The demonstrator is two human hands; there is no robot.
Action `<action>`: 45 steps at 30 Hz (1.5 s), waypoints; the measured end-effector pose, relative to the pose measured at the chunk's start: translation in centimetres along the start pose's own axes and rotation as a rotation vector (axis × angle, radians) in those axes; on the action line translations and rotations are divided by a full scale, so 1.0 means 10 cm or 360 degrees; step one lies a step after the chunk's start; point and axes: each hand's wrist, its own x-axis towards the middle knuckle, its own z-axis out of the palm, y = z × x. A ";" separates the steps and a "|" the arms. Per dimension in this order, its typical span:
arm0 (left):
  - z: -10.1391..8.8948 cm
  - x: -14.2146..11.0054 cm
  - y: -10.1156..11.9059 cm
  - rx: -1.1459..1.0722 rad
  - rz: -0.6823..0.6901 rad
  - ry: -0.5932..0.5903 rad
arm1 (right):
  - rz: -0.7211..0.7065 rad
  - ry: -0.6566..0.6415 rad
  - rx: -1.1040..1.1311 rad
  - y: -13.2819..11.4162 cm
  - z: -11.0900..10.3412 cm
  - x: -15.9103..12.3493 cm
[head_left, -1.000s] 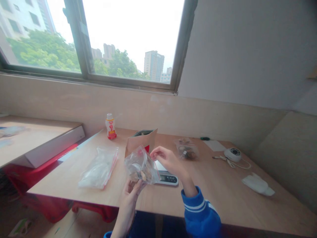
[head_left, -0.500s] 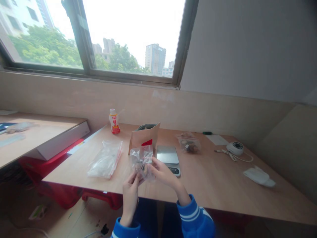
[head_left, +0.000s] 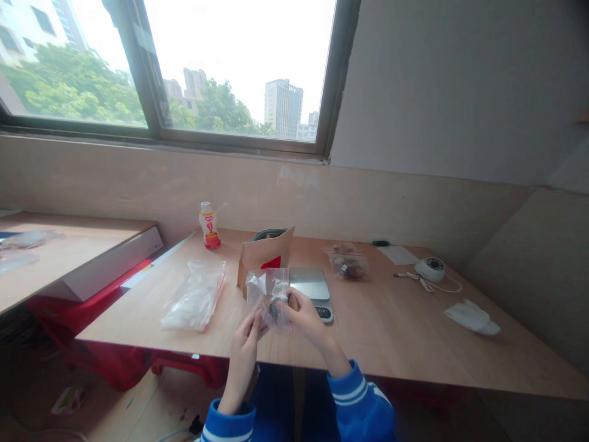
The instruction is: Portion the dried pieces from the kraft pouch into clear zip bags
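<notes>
Both my hands hold up a small clear zip bag [head_left: 269, 293] with brownish pieces inside, just above the near edge of the wooden table [head_left: 396, 344]. My left hand [head_left: 246, 336] pinches the bag's lower left side. My right hand [head_left: 304, 313] grips its right side, fingers curled. Right behind the bag stand an open brown paper pouch [head_left: 265, 255] and a small digital scale [head_left: 311, 288].
A pile of empty zip bags [head_left: 196, 296] lies to the left. A small white bottle [head_left: 208, 225] stands at the back. A filled zip bag [head_left: 346, 264], a white round device with a cable [head_left: 429, 269] and a white cloth [head_left: 472, 317] lie to the right. A white box [head_left: 99, 261] sits at left.
My right hand came down from the bag's top to its right side, and both hands now hold the bag upright, closer to the table edge. The view shifted too.
</notes>
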 end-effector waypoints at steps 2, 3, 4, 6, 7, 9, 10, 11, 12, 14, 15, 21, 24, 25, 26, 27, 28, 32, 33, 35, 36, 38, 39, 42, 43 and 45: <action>0.01 0.00 0.01 -0.0058 -0.0022 -0.0009 | 0.0013 0.0026 0.0007 0.01 0.00 -0.01; 0.01 0.00 0.01 -0.0090 -0.0032 -0.0008 | 0.0027 0.0043 0.0021 0.01 0.00 -0.02; 0.02 0.01 0.01 -0.0126 -0.0039 -0.0004 | 0.0047 0.0067 0.0039 0.02 0.00 -0.02; 0.01 0.03 0.00 -0.0196 -0.0053 0.0023 | 0.0088 0.0133 0.0107 0.03 -0.02 -0.01; 0.00 0.05 -0.01 -0.0222 -0.0056 0.0044 | 0.0096 0.0162 0.0147 0.02 -0.03 0.00; -0.02 0.06 -0.03 -0.0244 -0.0070 0.0095 | 0.0056 0.0209 0.0211 -0.02 -0.08 0.08; -0.04 0.06 -0.03 -0.0247 -0.0083 0.0120 | 0.0013 0.0221 0.0221 -0.07 -0.11 0.14; -0.06 0.06 -0.04 -0.0245 -0.0101 0.0145 | -0.0040 0.0236 0.0213 -0.14 -0.14 0.22; -0.09 0.06 -0.04 -0.0243 -0.0122 0.0162 | -0.0101 0.0256 0.0187 -0.23 -0.17 0.33; -0.14 0.06 -0.05 -0.0229 -0.0157 0.0188 | -0.0245 0.0334 0.0093 -0.44 -0.23 0.59; -0.16 0.06 -0.05 -0.0220 -0.0162 0.0193 | -0.0329 0.0358 0.0031 -0.55 -0.26 0.74; -0.22 0.14 -0.06 -0.0240 -0.0155 0.0169 | -0.0735 0.0022 -0.0472 -0.86 -0.35 1.44; -0.25 0.17 -0.08 -0.0257 -0.0178 0.0139 | -0.0712 -0.0124 -0.0724 -0.77 -0.39 1.50; -0.27 0.18 -0.10 -0.0261 -0.0193 0.0144 | -0.0714 -0.0080 -0.0737 -0.73 -0.40 1.49; -0.28 0.19 -0.11 -0.0265 -0.0209 0.0157 | -0.0721 -0.0014 -0.0719 -0.70 -0.41 1.47; -0.30 0.19 -0.13 -0.0268 -0.0225 0.0170 | -0.0733 0.0060 -0.0685 -0.68 -0.41 1.46; -0.32 0.19 -0.15 -0.0272 -0.0239 0.0181 | -0.0741 0.0125 -0.0651 -0.66 -0.40 1.45; -0.36 0.20 -0.18 -0.0291 -0.0243 0.0173 | -0.0720 0.0244 -0.0539 -0.63 -0.32 1.52; -0.37 0.20 -0.18 -0.0293 -0.0242 0.0168 | -0.0717 0.0260 -0.0502 -0.63 -0.29 1.55; -0.37 0.21 -0.17 -0.0294 -0.0241 0.0162 | -0.0747 0.0295 -0.0458 -0.62 -0.24 1.63; -0.37 0.22 -0.17 -0.0293 -0.0238 0.0161 | -0.0765 0.0295 -0.0485 -0.62 -0.22 1.66; -0.36 0.23 -0.16 -0.0291 -0.0221 0.0156 | -0.0768 0.0227 -0.0630 -0.61 -0.21 1.68; -0.36 0.23 -0.16 -0.0291 -0.0214 0.0148 | -0.0751 0.0174 -0.0716 -0.60 -0.21 1.67; -0.34 0.22 -0.16 -0.0288 -0.0222 0.0120 | -0.0734 0.0165 -0.0822 -0.62 -0.27 1.56; -0.34 0.21 -0.16 -0.0289 -0.0231 0.0114 | -0.0758 0.0236 -0.0795 -0.63 -0.29 1.49; -0.31 0.18 -0.16 -0.0292 -0.0236 0.0120 | -0.0776 0.0378 -0.0672 -0.66 -0.34 1.31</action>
